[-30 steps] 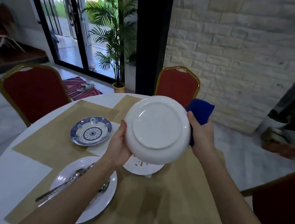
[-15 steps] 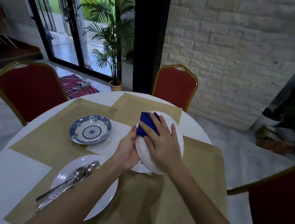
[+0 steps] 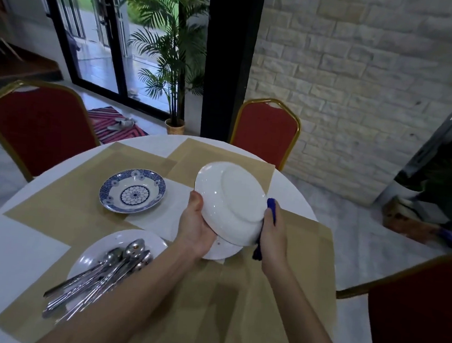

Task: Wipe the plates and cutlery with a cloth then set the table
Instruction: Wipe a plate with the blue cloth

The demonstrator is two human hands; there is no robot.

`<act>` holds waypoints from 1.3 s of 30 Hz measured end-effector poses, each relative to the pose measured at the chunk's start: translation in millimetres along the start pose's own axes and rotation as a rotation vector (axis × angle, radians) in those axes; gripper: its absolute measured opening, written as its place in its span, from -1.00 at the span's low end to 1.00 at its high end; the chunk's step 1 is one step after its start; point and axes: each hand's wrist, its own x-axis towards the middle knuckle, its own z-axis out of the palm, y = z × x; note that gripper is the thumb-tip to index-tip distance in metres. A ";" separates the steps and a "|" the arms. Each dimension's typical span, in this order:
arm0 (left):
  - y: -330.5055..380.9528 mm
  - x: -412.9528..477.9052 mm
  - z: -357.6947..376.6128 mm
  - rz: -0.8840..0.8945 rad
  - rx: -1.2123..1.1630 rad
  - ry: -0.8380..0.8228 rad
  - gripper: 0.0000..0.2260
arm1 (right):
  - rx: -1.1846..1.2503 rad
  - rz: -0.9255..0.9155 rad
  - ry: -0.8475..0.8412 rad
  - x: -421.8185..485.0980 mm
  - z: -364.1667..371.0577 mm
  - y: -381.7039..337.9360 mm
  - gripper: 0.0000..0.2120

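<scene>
Gripping a white plate (image 3: 230, 199) by its left rim, a person's left hand (image 3: 195, 224) holds it tilted, underside up, above the middle of the round bench (image 3: 6, 261). The right hand (image 3: 273, 238) clutches a blue cloth (image 3: 271, 206) against the plate's right rim. A second white plate (image 3: 222, 251) lies just beneath on the bench. Cutlery (image 3: 101, 272) is heaped on a third plate (image 3: 116, 238) toward the near left edge, and a blue-patterned dish (image 3: 133, 190) sits beyond it.

Glossy white ceramic plate (image 3: 230, 201), shiny metal cutlery (image 3: 107, 270), perhaps soft blue cloth (image 3: 270, 210), matt paper-like placemats (image 3: 60, 206).
</scene>
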 end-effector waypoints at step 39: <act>-11.0 28.5 -5.7 -0.168 0.064 0.163 -0.48 | 0.066 -0.395 0.203 -24.4 7.6 -20.8 -0.67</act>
